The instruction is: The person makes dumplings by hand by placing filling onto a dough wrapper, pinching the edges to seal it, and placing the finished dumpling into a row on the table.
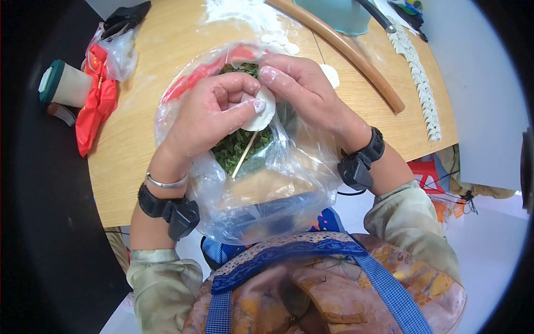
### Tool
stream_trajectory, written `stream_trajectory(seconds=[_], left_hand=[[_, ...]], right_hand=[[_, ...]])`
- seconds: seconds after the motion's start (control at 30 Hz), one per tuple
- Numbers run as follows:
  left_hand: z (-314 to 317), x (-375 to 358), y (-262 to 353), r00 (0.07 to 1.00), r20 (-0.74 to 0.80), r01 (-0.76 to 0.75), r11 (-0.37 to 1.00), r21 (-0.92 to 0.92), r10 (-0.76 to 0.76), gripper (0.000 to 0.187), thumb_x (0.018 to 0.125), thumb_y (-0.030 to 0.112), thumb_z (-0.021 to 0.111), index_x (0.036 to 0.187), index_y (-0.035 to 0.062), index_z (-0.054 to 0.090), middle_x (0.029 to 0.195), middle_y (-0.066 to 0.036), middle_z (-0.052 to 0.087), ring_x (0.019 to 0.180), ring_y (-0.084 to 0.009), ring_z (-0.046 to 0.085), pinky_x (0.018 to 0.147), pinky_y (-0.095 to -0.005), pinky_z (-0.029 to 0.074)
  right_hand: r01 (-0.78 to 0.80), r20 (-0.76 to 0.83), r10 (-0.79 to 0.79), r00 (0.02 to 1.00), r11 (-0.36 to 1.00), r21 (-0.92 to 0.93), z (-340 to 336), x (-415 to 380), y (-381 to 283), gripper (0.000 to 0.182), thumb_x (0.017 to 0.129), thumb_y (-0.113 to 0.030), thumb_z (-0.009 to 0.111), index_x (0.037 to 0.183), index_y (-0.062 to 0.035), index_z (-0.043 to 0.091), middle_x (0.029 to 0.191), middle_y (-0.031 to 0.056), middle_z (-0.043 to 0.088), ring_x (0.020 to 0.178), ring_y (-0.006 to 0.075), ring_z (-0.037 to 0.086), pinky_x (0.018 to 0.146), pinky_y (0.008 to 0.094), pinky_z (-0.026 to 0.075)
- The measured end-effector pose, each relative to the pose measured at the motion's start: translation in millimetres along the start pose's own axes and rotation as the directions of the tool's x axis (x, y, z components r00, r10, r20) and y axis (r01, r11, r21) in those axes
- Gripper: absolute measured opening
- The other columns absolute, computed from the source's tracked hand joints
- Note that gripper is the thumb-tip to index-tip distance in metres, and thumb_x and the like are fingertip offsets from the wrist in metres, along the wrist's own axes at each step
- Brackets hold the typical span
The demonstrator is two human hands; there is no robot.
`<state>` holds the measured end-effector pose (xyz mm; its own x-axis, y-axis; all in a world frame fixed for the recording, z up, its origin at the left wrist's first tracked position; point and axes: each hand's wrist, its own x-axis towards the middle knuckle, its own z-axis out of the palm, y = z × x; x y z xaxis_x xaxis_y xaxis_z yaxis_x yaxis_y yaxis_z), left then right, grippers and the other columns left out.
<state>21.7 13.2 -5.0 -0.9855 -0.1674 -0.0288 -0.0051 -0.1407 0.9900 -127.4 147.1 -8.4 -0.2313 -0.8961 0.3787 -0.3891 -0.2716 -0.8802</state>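
Observation:
A round white dough wrapper (262,116) is pinched between the thumb and curled fingers of my left hand (214,108). Close by at the upper right, my right hand (306,89) is closed, thumb against forefinger, near the wrapper's edge; what its fingers hold is hidden. Under both hands, chopped green filling (231,153) lies in a clear plastic bag (267,206). A thin wooden stick (243,156) slants over the greens, its upper end hidden behind the wrapper. White flour marks my fingertips.
Several wrappers (278,42) lie near scattered flour (239,14); another wrapper (330,75) is beside my right hand. A long wooden rod (356,55) crosses the table's right side. Folded white dough pieces (420,83) line the right edge. A cup (67,83) and red bag (94,111) sit left.

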Motion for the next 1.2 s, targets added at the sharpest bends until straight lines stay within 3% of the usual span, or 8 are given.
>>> stream_trajectory(seconds=[0.1, 0.27, 0.6, 0.67, 0.8, 0.97, 1.2], left_hand=[[-2.2, 0.9, -1.5, 0.999, 0.023, 0.022, 0.998, 0.061, -0.024, 0.018, 0.086, 0.005, 0.062, 0.102, -0.0012, 0.059, 0.09, 0.001, 0.062, 0.081, -0.0045, 0.06, 0.071, -0.0189, 0.048], [-1.8, 1.6, -3.3, 1.0, -0.028, 0.003, 0.997, 0.075, -0.001, 0.017, 0.088, 0.007, 0.062, 0.102, -0.0007, 0.06, 0.09, 0.001, 0.062, 0.081, -0.0039, 0.059, 0.071, -0.0184, 0.048], [-3.0, 1.0, -0.8, 1.0, -0.008, 0.002, 0.999, 0.034, -0.002, 0.017, 0.089, 0.01, 0.061, 0.103, -0.0001, 0.06, 0.09, 0.001, 0.062, 0.082, -0.0041, 0.06, 0.071, -0.018, 0.048], [-4.8, 1.1, -0.6, 0.999, 0.008, 0.032, 0.999, 0.017, -0.032, 0.016, 0.09, 0.011, 0.061, 0.102, 0.0008, 0.06, 0.09, 0.001, 0.062, 0.081, -0.0033, 0.059, 0.07, -0.0169, 0.047], [-1.8, 0.4, 2.0, 1.0, -0.012, 0.008, 1.0, 0.012, -0.008, 0.014, 0.09, 0.011, 0.061, 0.101, 0.0018, 0.06, 0.089, 0.002, 0.062, 0.079, -0.0021, 0.058, 0.067, -0.0159, 0.045], [-4.8, 0.4, 1.0, 1.0, 0.016, 0.015, 0.999, -0.046, -0.014, 0.013, 0.09, 0.011, 0.062, 0.099, 0.0017, 0.06, 0.087, 0.002, 0.062, 0.078, -0.0027, 0.059, 0.068, -0.0165, 0.046], [-3.1, 1.7, -2.9, 1.0, -0.008, 0.019, 1.0, 0.006, -0.019, 0.013, 0.089, 0.01, 0.062, 0.098, 0.0012, 0.06, 0.088, 0.002, 0.062, 0.08, -0.0037, 0.059, 0.07, -0.0178, 0.047]], right_hand=[[-0.044, 0.052, 0.044, 0.998, 0.999, -0.013, -1.0, 0.2, -5.3, 0.027, 0.095, -0.023, 0.05, 0.09, 0.0009, 0.061, 0.075, 0.0065, 0.059, 0.071, 0.0133, 0.052, 0.068, 0.0281, 0.044], [0.05, 0.07, -0.04, 0.997, 0.987, -0.152, -2.0, 1.0, -2.3, 0.027, 0.095, -0.024, 0.05, 0.087, -0.0002, 0.059, 0.067, 0.0083, 0.052, 0.062, 0.0161, 0.048, 0.06, 0.0306, 0.042], [0.093, -0.008, -0.096, 0.995, 0.98, -0.178, 1.6, 0.6, 6.8, 0.025, 0.092, -0.025, 0.052, 0.085, -0.0011, 0.056, 0.066, 0.0125, 0.05, 0.059, 0.0232, 0.046, 0.057, 0.0335, 0.041], [0.178, 0.01, -0.182, 0.983, 0.95, -0.256, 0.6, 0.9, 10.4, 0.024, 0.092, -0.024, 0.052, 0.086, -0.0013, 0.055, 0.066, 0.013, 0.05, 0.058, 0.0246, 0.046, 0.057, 0.0339, 0.041], [0.12, 0.018, -0.119, 0.993, 0.957, -0.263, 0.7, -0.2, 0.7, 0.024, 0.093, -0.024, 0.051, 0.088, -0.0016, 0.059, 0.068, 0.0131, 0.054, 0.06, 0.0236, 0.049, 0.059, 0.0333, 0.043], [-0.033, -0.009, 0.032, 0.999, 0.998, -0.062, 2.2, -2.3, -1.8, 0.029, 0.097, -0.025, 0.048, 0.091, -0.0023, 0.064, 0.074, 0.0122, 0.06, 0.065, 0.0208, 0.054, 0.063, 0.0312, 0.045], [0.038, 0.049, -0.029, 0.998, 0.976, -0.215, 1.2, 0.5, 0.5, 0.027, 0.094, -0.026, 0.05, 0.087, -0.0011, 0.058, 0.069, 0.0135, 0.055, 0.062, 0.0218, 0.052, 0.061, 0.033, 0.043]])
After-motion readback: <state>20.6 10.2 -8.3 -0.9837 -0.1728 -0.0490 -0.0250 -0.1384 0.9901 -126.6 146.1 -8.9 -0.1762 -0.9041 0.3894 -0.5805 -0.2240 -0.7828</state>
